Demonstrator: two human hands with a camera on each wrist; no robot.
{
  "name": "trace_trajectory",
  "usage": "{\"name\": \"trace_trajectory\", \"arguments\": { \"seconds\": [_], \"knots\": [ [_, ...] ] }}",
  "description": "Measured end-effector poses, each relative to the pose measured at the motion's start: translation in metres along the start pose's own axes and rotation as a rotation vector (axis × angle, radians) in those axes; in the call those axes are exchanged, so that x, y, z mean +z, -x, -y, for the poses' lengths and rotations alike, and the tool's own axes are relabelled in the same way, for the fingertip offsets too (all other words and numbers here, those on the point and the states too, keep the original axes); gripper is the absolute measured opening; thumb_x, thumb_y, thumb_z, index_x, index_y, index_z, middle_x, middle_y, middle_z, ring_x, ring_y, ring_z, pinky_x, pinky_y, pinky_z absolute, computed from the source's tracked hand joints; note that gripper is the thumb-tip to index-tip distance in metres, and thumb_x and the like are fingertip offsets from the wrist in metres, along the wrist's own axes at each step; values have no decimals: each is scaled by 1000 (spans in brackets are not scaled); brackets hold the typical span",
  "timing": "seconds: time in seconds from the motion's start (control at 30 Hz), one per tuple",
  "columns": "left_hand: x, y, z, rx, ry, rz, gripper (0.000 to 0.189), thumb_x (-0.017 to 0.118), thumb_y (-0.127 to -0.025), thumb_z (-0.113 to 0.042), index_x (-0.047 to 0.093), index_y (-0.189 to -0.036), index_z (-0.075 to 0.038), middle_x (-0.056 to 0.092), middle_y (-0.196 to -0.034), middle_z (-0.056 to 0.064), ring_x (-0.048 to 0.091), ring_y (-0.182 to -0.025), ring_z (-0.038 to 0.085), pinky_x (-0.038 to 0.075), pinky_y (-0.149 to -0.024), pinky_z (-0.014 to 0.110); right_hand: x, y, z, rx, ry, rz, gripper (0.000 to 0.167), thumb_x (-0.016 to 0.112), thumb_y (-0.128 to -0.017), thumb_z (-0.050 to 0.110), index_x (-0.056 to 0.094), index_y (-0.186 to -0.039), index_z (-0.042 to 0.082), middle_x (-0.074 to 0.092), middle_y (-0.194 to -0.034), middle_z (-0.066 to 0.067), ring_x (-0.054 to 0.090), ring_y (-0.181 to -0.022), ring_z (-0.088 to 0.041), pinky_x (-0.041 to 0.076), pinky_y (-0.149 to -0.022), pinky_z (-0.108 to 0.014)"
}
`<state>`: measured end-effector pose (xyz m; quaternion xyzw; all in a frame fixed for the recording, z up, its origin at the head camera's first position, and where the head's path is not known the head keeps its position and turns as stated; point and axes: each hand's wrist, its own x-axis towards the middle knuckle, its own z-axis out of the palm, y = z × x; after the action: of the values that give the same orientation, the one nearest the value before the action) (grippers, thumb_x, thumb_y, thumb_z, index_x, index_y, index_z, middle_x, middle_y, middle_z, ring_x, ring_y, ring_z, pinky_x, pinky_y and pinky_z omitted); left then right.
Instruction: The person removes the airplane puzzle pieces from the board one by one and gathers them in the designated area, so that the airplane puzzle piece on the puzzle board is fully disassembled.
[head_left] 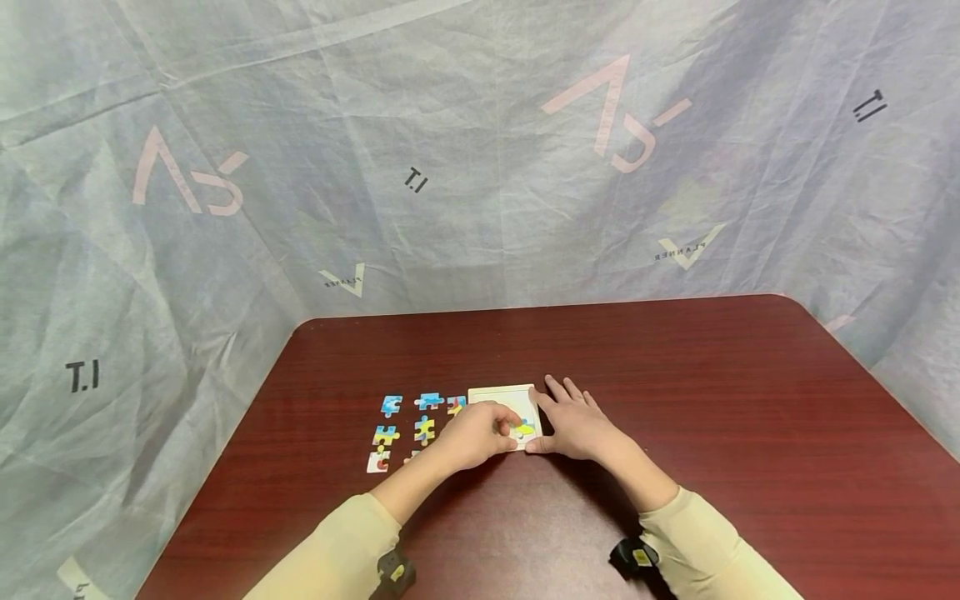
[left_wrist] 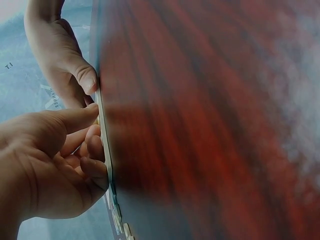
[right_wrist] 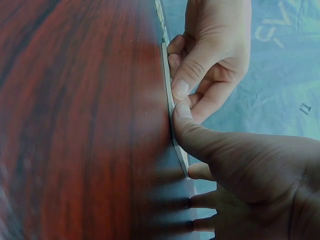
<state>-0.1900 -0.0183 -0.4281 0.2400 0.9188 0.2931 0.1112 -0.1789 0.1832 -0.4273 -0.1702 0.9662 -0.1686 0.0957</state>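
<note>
A small square wooden puzzle tray (head_left: 501, 389) with a pale inside lies on the table. My left hand (head_left: 474, 435) reaches over its front, fingers curled, pinching a yellow and blue puzzle piece (head_left: 524, 429) in the right part of the tray. In the left wrist view the left thumb (left_wrist: 82, 118) is low at the tray's front edge; the piece is hidden there. My right hand (head_left: 577, 427) steadies the tray's right side, its thumb (right_wrist: 192, 131) at the front corner and index finger by the back corner. Its other fingers spread straight over the table.
Left of the tray lie several loose jigsaw pieces in rows, among them a blue one (head_left: 391, 405), a yellow one (head_left: 424, 429) and a white and red one (head_left: 378, 462). My left forearm partly covers others. A grey printed cloth (head_left: 480, 208) hangs behind the dark red table (head_left: 675, 375).
</note>
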Motion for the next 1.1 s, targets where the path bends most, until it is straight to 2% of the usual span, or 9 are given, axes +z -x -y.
{"name": "trace_trajectory", "arguments": {
  "seconds": [0.23,0.4,0.63,0.87,0.97,1.1],
  "knots": [
    [1,-1,-1,4,2,-2,23,80,-88,-16,75,-110,-13,59,-82,-11,52,-69,5,45,-68,26,-1,0,0,5,0,-3,92,77,-86,51,38,-156,5,24,-160,-28,19,-146,-52,21,-112,-68],
    [1,-1,-2,5,0,-8,23,82,-87,-15,74,-108,-13,60,-89,-6,53,-75,8,46,-71,28,-2,0,-1,7,3,-1,92,77,-86,51,38,-156,5,25,-160,-28,19,-146,-52,21,-112,-67],
    [3,-1,-4,0,-32,-61,23,84,-84,-17,75,-105,-14,63,-103,-2,61,-92,16,50,-83,35,-1,0,-2,5,4,-9,92,77,-85,51,39,-155,5,25,-160,-29,20,-146,-53,21,-112,-68],
    [4,0,-4,-10,10,-102,17,82,-86,-18,75,-101,-16,66,-111,-1,60,-97,18,48,-85,36,-1,0,0,7,9,-8,92,77,-85,52,39,-155,5,26,-160,-28,20,-146,-53,22,-112,-68],
    [4,1,-5,-13,43,-112,14,81,-87,-18,75,-99,-17,68,-108,-1,60,-92,15,48,-81,36,-2,1,1,9,10,-2,92,77,-85,52,39,-155,5,25,-160,-28,20,-146,-52,22,-112,-68],
    [4,1,-4,-7,79,-121,12,80,-88,-16,75,-98,-17,70,-95,-6,58,-78,11,48,-72,33,-1,1,2,13,8,-2,92,77,-85,52,40,-155,5,25,-160,-28,20,-146,-52,22,-112,-68]
  ]
}}
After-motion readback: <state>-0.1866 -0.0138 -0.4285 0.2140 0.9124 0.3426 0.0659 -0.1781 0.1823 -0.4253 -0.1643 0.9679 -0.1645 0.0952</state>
